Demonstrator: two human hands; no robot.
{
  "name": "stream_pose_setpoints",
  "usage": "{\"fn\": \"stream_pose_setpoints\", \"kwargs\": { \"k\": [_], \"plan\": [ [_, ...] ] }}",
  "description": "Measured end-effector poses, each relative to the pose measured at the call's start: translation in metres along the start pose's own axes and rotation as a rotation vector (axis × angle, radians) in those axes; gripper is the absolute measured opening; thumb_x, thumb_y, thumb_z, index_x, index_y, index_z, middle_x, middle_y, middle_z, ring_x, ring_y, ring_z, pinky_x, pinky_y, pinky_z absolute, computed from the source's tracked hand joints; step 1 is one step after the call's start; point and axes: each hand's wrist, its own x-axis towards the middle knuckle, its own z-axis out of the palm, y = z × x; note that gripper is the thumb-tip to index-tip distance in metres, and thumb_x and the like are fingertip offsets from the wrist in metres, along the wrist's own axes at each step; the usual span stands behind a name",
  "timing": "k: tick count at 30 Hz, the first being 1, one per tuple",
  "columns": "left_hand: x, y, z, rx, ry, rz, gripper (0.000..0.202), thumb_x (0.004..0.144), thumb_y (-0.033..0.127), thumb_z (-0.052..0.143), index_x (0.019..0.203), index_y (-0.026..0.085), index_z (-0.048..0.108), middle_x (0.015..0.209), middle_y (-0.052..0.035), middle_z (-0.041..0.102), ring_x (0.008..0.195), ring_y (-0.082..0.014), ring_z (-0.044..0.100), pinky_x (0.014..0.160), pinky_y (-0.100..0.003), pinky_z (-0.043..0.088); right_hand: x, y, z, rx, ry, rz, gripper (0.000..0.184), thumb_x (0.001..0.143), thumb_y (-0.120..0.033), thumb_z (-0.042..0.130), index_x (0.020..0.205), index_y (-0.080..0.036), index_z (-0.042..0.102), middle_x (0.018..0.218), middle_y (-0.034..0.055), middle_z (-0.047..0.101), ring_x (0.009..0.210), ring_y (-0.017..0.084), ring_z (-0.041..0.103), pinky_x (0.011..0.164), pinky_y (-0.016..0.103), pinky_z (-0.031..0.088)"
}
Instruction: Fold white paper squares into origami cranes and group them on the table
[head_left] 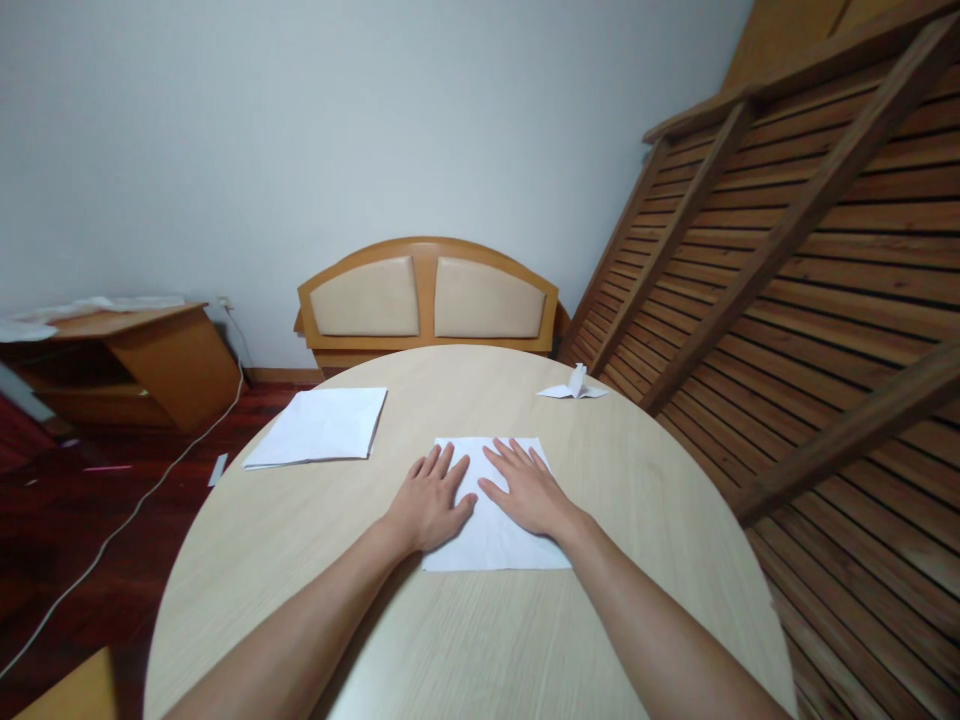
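A white sheet of paper (495, 545) lies flat on the round table, squarely in front of me. My left hand (436, 498) rests palm down over its left edge, fingers spread. On the sheet's right side lies my right hand (525, 487), also palm down with the fingers apart. Neither hand grips anything; a strip of bare paper shows between the two thumbs. Parts of the side edges are hidden under my hands.
A stack of white paper (319, 425) sits at the table's left. Toward the back right stands a folded paper crane (576, 384). The pale wooden table (630, 560) has a rounded edge. Wooden slats (825, 250) lean at the right, and a headboard (427, 295) stands behind.
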Motion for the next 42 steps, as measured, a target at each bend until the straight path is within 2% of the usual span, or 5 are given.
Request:
{"fn": "stream_pose_setpoints", "kwargs": {
  "k": [6,13,25,32,42],
  "plan": [
    [0.007,-0.007,-0.003,0.063,0.128,-0.157,0.059,0.092,0.044,0.047,0.141,0.013,0.047,0.154,-0.0200,0.039,0.145,-0.0384,0.030,0.116,-0.057,0.021,0.008,0.002,-0.005,-0.039,-0.062,0.104,0.083,0.089,-0.074,0.038,0.155,-0.025,0.029,0.164,0.0086,0.017,0.151,0.036,0.006,0.120,0.058,0.004],
    [0.014,-0.006,-0.004,-0.144,0.075,0.229,0.056,0.096,0.038,0.042,0.148,0.018,0.040,0.157,-0.0131,0.036,0.145,-0.0273,0.033,0.117,-0.047,0.029,0.002,0.003,-0.005,-0.032,-0.007,-0.087,0.065,0.094,-0.061,0.043,0.151,-0.031,0.036,0.162,0.0041,0.025,0.151,0.029,0.014,0.121,0.054,0.006],
    [0.014,-0.022,-0.003,0.004,0.128,-0.055,0.046,0.096,0.044,0.047,0.134,0.019,0.052,0.148,-0.0153,0.048,0.141,-0.0326,0.038,0.115,-0.051,0.029,-0.008,0.004,-0.014,-0.026,0.127,-0.083,0.058,0.098,-0.050,0.042,0.147,-0.019,0.044,0.154,0.0114,0.041,0.148,0.026,0.026,0.122,0.049,0.013],
    [0.017,-0.016,-0.007,-0.085,0.232,0.008,0.045,0.098,0.036,0.043,0.136,0.013,0.052,0.147,-0.0161,0.050,0.138,-0.0266,0.044,0.116,-0.042,0.032,-0.011,-0.014,-0.005,0.037,-0.061,-0.136,0.075,0.091,-0.064,0.047,0.153,-0.023,0.034,0.162,0.0068,0.025,0.151,0.028,0.015,0.122,0.050,0.008],
    [0.010,-0.015,0.003,-0.044,-0.036,0.068,0.057,0.100,0.045,0.036,0.150,0.019,0.037,0.160,-0.0120,0.028,0.148,-0.0313,0.023,0.118,-0.051,0.024,-0.007,0.004,-0.008,0.013,-0.057,-0.054,0.079,0.091,-0.068,0.041,0.155,-0.023,0.029,0.163,0.0061,0.021,0.152,0.028,0.012,0.122,0.050,0.006]
  ]
}}
